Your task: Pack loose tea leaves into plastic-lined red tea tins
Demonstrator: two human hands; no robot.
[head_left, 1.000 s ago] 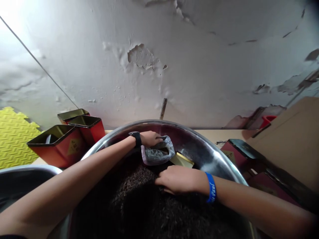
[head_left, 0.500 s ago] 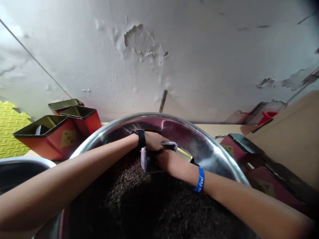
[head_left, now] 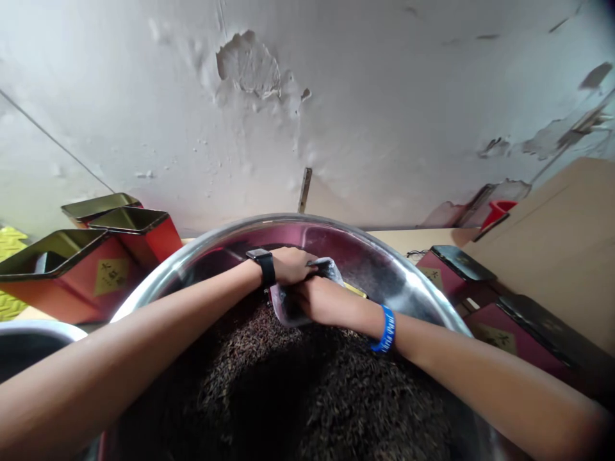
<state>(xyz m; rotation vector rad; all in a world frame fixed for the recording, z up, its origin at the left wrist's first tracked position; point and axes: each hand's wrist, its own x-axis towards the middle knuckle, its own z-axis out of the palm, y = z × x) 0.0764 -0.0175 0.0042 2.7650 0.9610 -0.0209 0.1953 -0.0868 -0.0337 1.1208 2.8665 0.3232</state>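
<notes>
1. The left hand (head_left: 291,266), watch on its wrist, and the right hand (head_left: 327,304), blue band on its wrist, are closed together around a clear plastic bag (head_left: 283,307), which sits at the frame's centre.
2. Dark loose tea (head_left: 307,390) heaps below them, filling the lower frame inside a steel basin (head_left: 408,275).
3. Red tins (head_left: 72,282) stand beyond the rim at left; dark red boxes (head_left: 461,272) stand at right.
4. Room remains between the hands and the basin's far rim, toward the upper right.

Left tea tins (head_left: 67,298): red, yellow diamond label. Steel basin (head_left: 288,221): silver. Loose tea (head_left: 346,397): dark brown. Right wristband (head_left: 383,330): blue.
</notes>
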